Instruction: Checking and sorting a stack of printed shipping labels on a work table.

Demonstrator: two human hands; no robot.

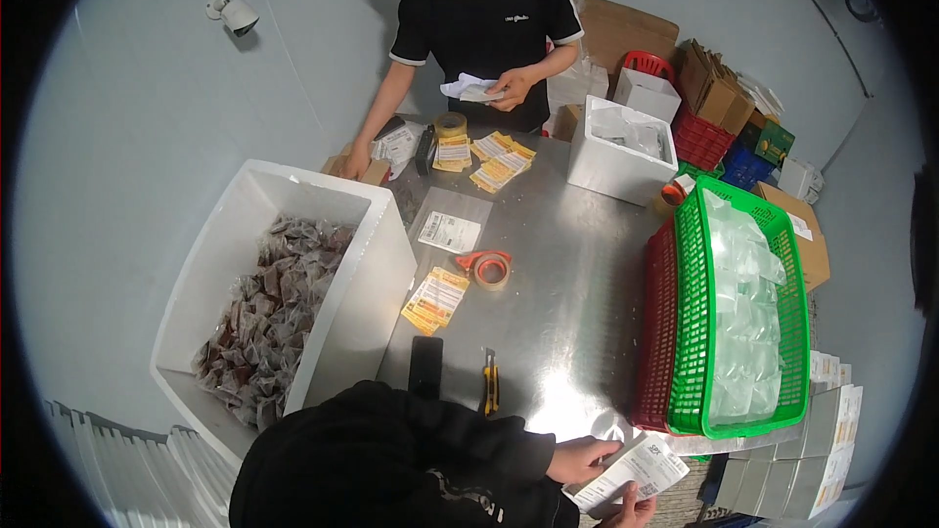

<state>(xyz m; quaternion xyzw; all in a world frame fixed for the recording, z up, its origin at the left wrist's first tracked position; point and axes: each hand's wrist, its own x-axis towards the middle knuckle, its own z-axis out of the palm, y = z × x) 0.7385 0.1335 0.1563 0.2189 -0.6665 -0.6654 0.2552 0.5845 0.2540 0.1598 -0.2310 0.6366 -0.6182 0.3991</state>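
Near the lower edge, my left hand (pixel 579 460) grips the left side of a white printed shipping label (pixel 641 466). My right hand (pixel 632 510) pinches the same label from its lower edge, fingers closed. Whether it is one sheet or a small stack, I cannot tell. The label is tilted, just off the table's near edge, close to the green basket. A yellow and black box cutter (pixel 490 381) lies on the metal table left of my hands. Beside it is a black phone-like slab (pixel 425 366).
A foam box (pixel 377 269) of bagged brown pieces stands at left. The green basket (pixel 693 332) holds clear pouches. On the table (pixel 567 264) lie a tape dispenser (pixel 489 270) and yellow cards (pixel 435 299). Across it, a co-worker (pixel 479 29) holds papers. A smaller foam box (pixel 606 164) sits far right.
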